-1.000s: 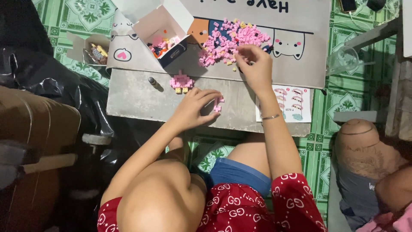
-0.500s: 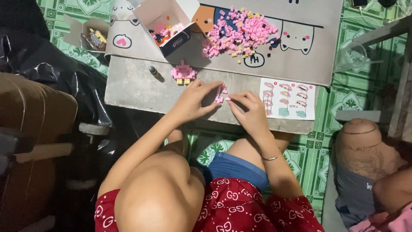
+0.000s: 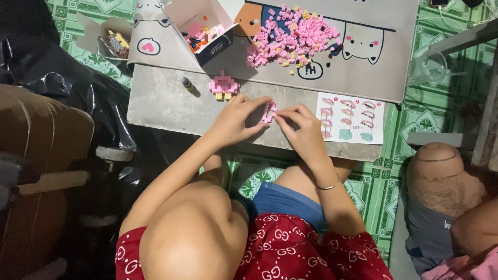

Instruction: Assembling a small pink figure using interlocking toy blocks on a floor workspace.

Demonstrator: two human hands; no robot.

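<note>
One low grey table (image 3: 166, 103) spans frame, pale cartoon-printed sheet (image 3: 363, 72) over its far part. Heap of pink bricks (image 3: 290, 39) on sheet, open white box (image 3: 207, 26) just left of heap. Instruction leaflet (image 3: 350, 118) at table's near edge. Left hand (image 3: 236, 120) and right hand (image 3: 301, 127) meet there, fingertips pinching small pink brick piece (image 3: 269, 111) between them. Finished pink build (image 3: 223, 86) beyond left hand, apart.

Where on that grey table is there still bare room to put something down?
The bare grey strip at the table's near-left corner, below the small dark bottle, is free. Crowded: the pink brick pile, the open white box, and the middle where left hand and right hand pinch a small pink piece.
</note>
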